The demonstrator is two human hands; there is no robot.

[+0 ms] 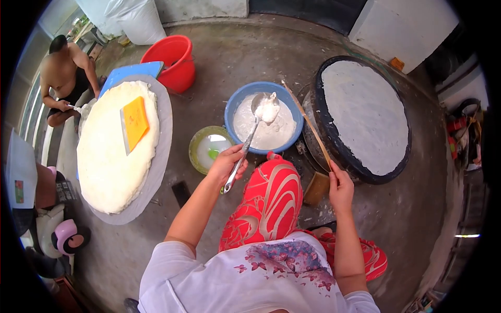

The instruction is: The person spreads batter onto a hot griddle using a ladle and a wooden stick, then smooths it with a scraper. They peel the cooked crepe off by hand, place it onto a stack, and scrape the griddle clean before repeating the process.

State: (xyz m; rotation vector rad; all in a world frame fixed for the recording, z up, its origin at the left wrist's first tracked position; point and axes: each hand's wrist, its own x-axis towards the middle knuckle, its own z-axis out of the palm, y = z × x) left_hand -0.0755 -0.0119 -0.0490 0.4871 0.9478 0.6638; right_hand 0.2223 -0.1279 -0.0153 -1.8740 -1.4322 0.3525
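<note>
My left hand [228,162] is wrapped round the handle of a metal ladle [249,136], whose bowl holds a white lump of batter [268,108] over a blue basin [228,116]. Pale batter [248,125] fills much of that basin. In my right hand [340,187] is the lower end of a thin wooden stick [308,122], which slants up between the basin and a round black griddle [360,168]. A grey-white layer [365,117] covers the griddle's surface. Below left of the basin sits a yellowish bowl [194,148] with cloudy liquid and something green.
At left, a round board [164,117] bears a large flat dough [112,172] with an orange scraper [136,124] on it. Behind stands a red bucket [182,73]. Another person [68,73] sits at the far left. A wooden block [317,189] lies near the griddle.
</note>
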